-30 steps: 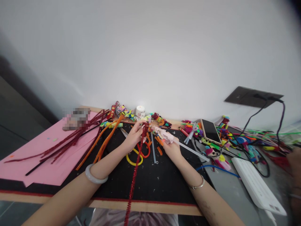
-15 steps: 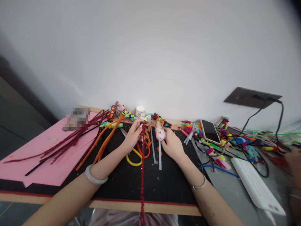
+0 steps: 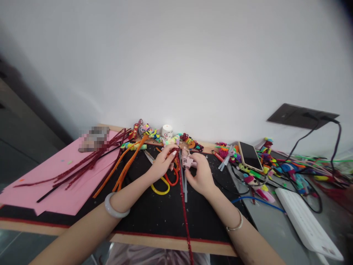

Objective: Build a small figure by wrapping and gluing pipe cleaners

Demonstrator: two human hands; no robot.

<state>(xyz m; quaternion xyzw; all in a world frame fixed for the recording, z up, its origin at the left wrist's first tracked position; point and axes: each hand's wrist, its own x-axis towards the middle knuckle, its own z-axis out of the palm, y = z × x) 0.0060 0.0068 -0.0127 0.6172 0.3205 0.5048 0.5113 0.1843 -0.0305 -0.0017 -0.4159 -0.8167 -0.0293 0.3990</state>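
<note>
My left hand (image 3: pixel 162 163) is closed, pinching the upper end of a red tinsel pipe cleaner (image 3: pixel 184 209). The long strand hangs toward me past the table's front edge. My right hand (image 3: pixel 201 173) is wrapped round a pale pink glue gun (image 3: pixel 188 161), just right of the left fingers. A translucent glue stick (image 3: pixel 185 189) sticks out of its near end. Close beside it lies another glue stick (image 3: pixel 181 173). Scissors with yellow and red handles (image 3: pixel 160 192) rest on the black mat under my left hand. What the glue gun's tip touches is hidden.
Red pipe cleaners (image 3: pixel 91 160) lie on a pink sheet (image 3: pixel 30 180) at left, with orange ones (image 3: pixel 125 169) beside it. A white paper cup (image 3: pixel 167 131) and small crafts stand along the wall. At right are a phone (image 3: pixel 250 156), a power strip (image 3: pixel 307 222), cables and colourful pieces.
My left hand has moved slightly right with the red pipe cleaner, whose lower end swung right. The glue gun has turned in my right hand and sits nearer the left fingers.
</note>
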